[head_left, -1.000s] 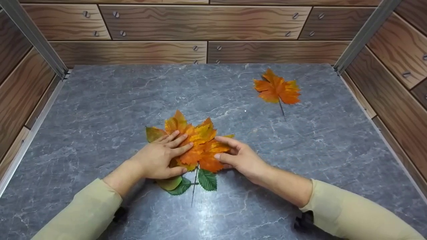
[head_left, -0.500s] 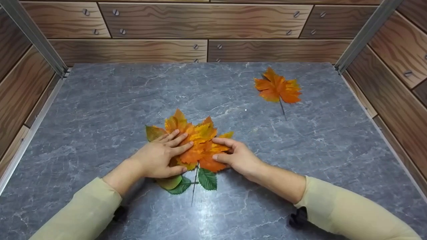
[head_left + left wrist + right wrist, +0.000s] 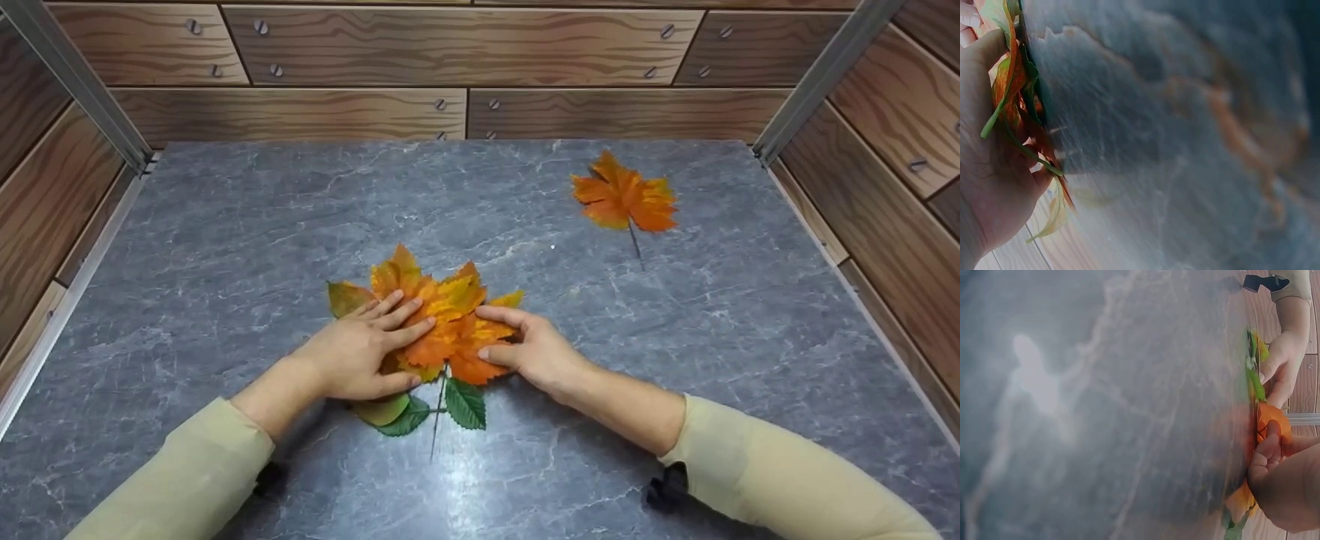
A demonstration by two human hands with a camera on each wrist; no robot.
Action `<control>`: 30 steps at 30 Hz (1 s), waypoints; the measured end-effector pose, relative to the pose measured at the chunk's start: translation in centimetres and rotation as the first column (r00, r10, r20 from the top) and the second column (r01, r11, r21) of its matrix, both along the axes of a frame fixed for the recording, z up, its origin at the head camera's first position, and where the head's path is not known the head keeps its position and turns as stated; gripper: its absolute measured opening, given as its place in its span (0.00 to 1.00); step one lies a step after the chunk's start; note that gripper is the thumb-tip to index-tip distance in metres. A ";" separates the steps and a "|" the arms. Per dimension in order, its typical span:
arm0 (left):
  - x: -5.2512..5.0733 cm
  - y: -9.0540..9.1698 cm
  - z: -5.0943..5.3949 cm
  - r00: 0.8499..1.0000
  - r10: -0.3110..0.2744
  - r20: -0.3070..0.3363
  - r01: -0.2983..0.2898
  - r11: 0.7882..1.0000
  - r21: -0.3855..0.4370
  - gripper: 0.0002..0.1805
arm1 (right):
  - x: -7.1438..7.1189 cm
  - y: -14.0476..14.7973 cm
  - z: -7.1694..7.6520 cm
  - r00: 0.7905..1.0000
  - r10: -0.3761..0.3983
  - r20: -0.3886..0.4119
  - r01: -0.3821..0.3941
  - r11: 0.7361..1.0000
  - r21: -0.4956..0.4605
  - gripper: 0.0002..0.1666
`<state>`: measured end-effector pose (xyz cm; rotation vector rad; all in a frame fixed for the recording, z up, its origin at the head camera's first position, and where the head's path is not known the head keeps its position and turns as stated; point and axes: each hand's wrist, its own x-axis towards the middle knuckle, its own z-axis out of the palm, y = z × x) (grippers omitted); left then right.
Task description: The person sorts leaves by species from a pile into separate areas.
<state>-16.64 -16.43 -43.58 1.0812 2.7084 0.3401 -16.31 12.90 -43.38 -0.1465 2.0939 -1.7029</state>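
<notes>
A cluster of artificial autumn leaves (image 3: 401,274) lies on the table in the head view, orange and yellow. My left hand (image 3: 356,358) rests on its left side, fingers spread and nearly straight. At the right side, my right hand (image 3: 546,358) pinches the edge of an orange maple leaf (image 3: 469,366) between thumb and fingers; some fingers are hidden beneath it. Below the cluster a thin dark stem and a green leaf (image 3: 466,403) stick out. Curled leaf edges and green stems (image 3: 1024,147) show beside my left hand in the left wrist view.
Another orange maple leaf (image 3: 622,196) with a dark stem lies at the far right of the grey marbled table (image 3: 300,202). Wood-patterned walls (image 3: 465,49) and metal corner posts (image 3: 821,79) border the table.
My right hand has shifted slightly left onto the orange maple leaf's edge, its forearm following. The left hand stays in the same place on the cluster.
</notes>
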 end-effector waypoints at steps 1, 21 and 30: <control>0.0 0.0 0.0 1.000 -0.001 -0.002 0.001 1.000 0.001 0.44 | 0.0 0.0 0.0 1.000 0.002 -0.003 -0.002 1.000 -0.006 0.39; -0.1 -0.3 -0.2 1.000 0.005 -0.003 -0.005 1.000 0.018 0.48 | 0.6 0.9 2.2 0.999 -0.031 -0.022 0.028 0.990 -0.135 0.39; -0.2 -0.1 -0.2 1.000 -0.006 -0.007 0.006 1.000 -0.004 0.47 | 0.7 2.6 3.8 0.995 -0.077 -0.058 0.068 0.987 -0.143 0.38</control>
